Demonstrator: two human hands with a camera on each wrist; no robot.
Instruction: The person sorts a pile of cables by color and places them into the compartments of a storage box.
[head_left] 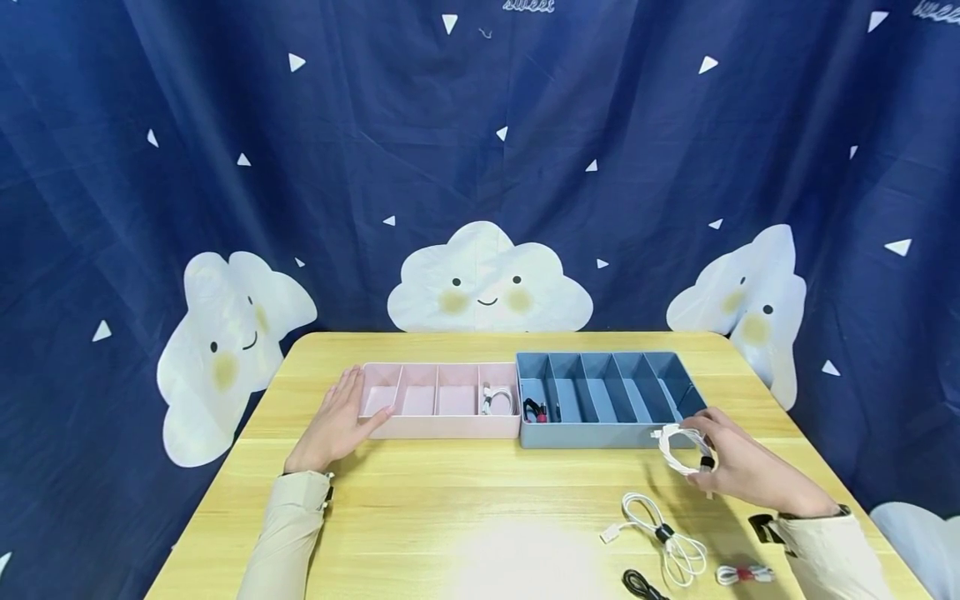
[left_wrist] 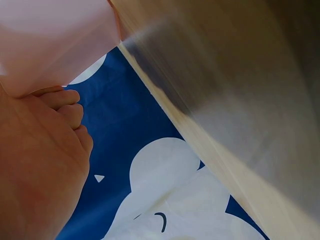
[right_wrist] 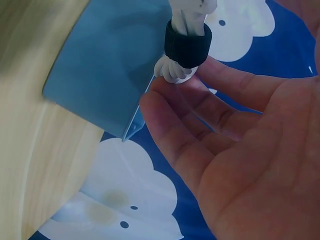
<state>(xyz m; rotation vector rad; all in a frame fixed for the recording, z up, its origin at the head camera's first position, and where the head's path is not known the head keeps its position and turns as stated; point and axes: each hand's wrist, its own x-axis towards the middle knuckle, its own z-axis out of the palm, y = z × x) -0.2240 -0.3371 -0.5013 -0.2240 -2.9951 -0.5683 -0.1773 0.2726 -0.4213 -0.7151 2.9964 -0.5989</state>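
My right hand pinches a coiled white cable just in front of the right end of the blue divided box. A black strap binds this coil, as the right wrist view shows. My left hand rests against the left end of the pink divided box, its fingers along the side and the thumb at the front. Another white cable lies in the pink box's rightmost compartment. In the blue box's leftmost compartment is a black cable with a red strap.
On the table at the front right lie a loosely coiled white cable with a black strap, a black cable, and a white cable with a red strap. A blue cloud-printed curtain hangs behind the table.
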